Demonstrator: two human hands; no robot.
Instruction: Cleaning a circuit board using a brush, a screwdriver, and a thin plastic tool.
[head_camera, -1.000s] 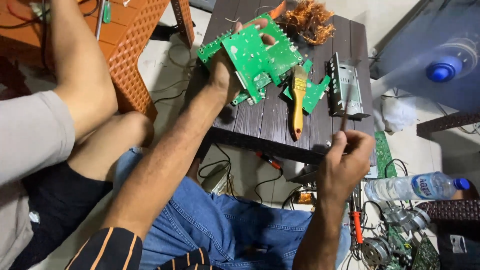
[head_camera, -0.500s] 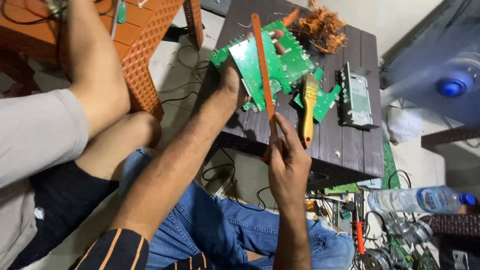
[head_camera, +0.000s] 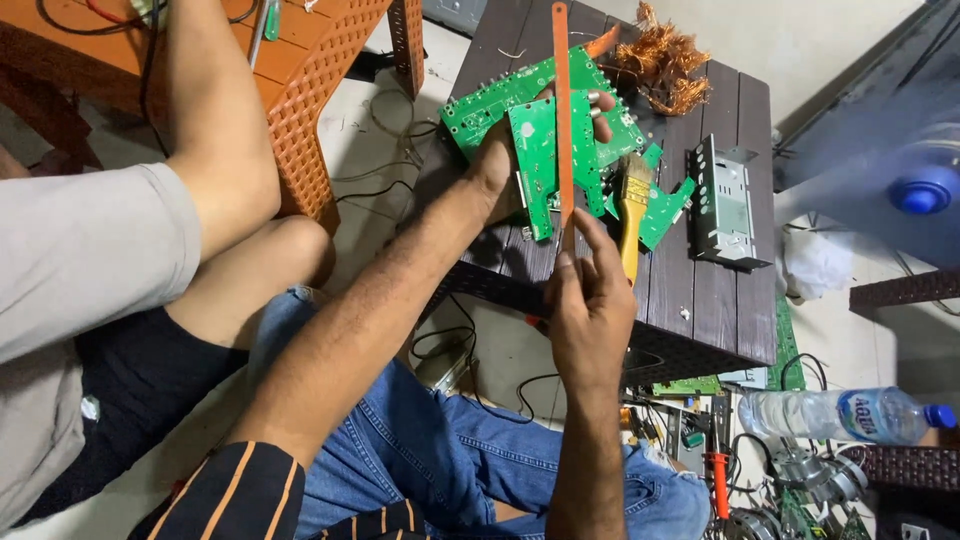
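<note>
Head view is showing the right hand (head_camera: 590, 310), now raised, gripping an orange blade strip (head_camera: 562, 110) over the green circuit board (head_camera: 535, 165) the left hand (head_camera: 500, 170) is clutching.

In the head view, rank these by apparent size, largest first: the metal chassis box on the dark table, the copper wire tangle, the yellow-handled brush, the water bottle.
1. Water bottle; it sits nearer the camera, so its lead is unsure.
2. Metal chassis box.
3. Copper wire tangle and yellow-handled brush look alike in extent; the brush is thinner and partly hidden.

copper wire tangle (head_camera: 662, 62) at table's far edge, metal casing (head_camera: 728, 203) beside paintbrush (head_camera: 631, 215), water bottle (head_camera: 845, 415) on floor.
</note>
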